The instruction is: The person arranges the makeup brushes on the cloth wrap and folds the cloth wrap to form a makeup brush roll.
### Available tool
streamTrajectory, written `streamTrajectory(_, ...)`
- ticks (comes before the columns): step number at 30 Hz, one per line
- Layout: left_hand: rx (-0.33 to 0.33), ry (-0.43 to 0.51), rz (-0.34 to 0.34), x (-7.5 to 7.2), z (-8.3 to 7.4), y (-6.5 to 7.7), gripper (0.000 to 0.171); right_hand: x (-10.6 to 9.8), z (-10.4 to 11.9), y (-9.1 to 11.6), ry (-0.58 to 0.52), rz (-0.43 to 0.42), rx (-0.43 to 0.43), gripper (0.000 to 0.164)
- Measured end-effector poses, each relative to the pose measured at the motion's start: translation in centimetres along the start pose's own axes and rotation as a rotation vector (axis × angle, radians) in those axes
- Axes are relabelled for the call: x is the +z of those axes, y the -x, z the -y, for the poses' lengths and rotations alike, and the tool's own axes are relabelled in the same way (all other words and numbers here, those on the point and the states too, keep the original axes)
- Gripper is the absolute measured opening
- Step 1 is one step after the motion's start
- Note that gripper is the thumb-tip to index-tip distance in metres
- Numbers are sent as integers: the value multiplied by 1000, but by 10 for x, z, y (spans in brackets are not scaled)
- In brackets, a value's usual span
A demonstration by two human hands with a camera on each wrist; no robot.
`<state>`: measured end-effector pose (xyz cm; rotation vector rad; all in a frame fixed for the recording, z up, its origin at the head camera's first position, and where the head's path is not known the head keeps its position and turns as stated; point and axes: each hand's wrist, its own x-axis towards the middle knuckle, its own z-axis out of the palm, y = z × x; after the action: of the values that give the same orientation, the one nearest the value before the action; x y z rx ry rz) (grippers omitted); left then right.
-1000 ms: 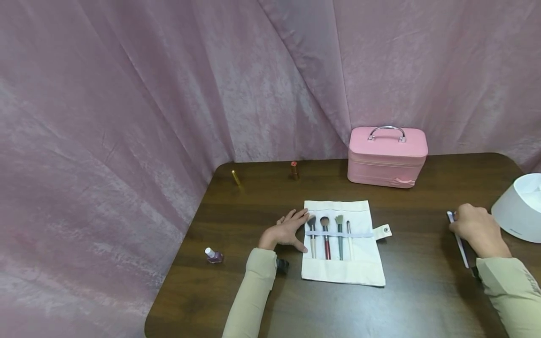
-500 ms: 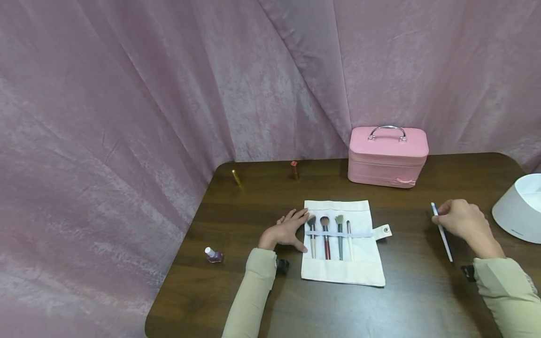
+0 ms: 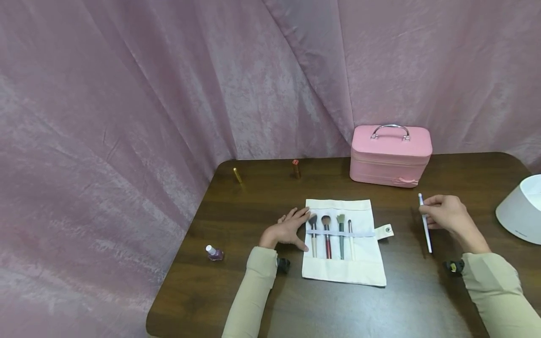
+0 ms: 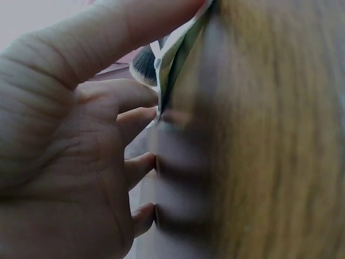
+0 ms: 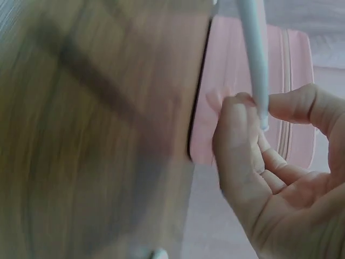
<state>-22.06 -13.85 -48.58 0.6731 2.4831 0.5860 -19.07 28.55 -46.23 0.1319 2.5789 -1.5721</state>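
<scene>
My left hand (image 3: 287, 231) rests with fingers spread on the left edge of a white cloth brush roll (image 3: 344, 272), laid flat on the table. Under its elastic band lie several makeup brushes, among them a red-handled brush (image 3: 328, 244) and a green brush (image 3: 341, 241). In the left wrist view, the fingertips touch the table and the cloth edge beside a dark brush head (image 4: 143, 67). To the right of the roll, my right hand (image 3: 450, 217) pinches a slim white pen-like stick (image 3: 426, 232) between thumb and fingers. The right wrist view shows the stick's tapered white body (image 5: 253, 48); its exact kind is unclear.
A pink cosmetic case (image 3: 390, 157) stands at the back. A lipstick (image 3: 297, 170) and a gold tube (image 3: 237, 175) stand at the back left. Nail polish (image 3: 214, 253) is at the left, a white lampshade-like object (image 3: 517, 213) at the right. A snap tab (image 3: 384, 231) sticks out from the roll.
My right hand has moved left with the white stick, from near the white lampshade-like object towards the brush roll. The left hand stays on the roll's left edge.
</scene>
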Motion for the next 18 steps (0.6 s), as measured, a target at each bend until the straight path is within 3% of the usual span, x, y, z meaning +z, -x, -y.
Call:
streamTrajectory(11, 5, 3, 1, 0, -3, -1, 107, 18, 19, -11, -311, 181, 5, 12)
streamTrajectory(18, -4, 1, 4, 0, 0, 0, 107, 37, 32, -17, -426, 170, 2, 8)
